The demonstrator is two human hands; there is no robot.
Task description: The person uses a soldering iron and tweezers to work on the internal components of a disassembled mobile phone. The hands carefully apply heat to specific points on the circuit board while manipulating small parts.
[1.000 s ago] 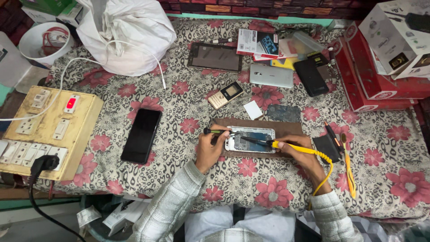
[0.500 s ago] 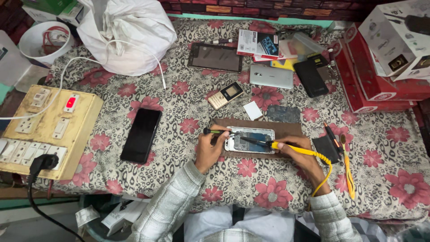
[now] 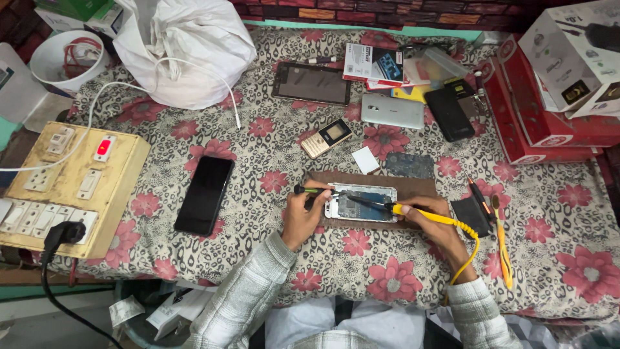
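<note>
- Brown board is lying on the floral counter, and the opened phone is being kept on it.
- Green-handled tool is being gripped by the left hand, fingers closed, at the phone's left end.
- Yellow iron is being gripped by the right hand, fingers closed, with its tip over the phone.
- Black phone is lying to the left.

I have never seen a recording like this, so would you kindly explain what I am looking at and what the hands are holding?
This is one picture from a camera worn on a person's head, looking down at their own two bare hands over a table under a floral cloth. The left hand steadies a green-handled tool at an opened white phone on a brown board. The right hand holds a yellow-handled soldering iron, its tip on the phone. Nearby lie a black smartphone, a small gold keypad phone and a yellowed switchboard.
</note>
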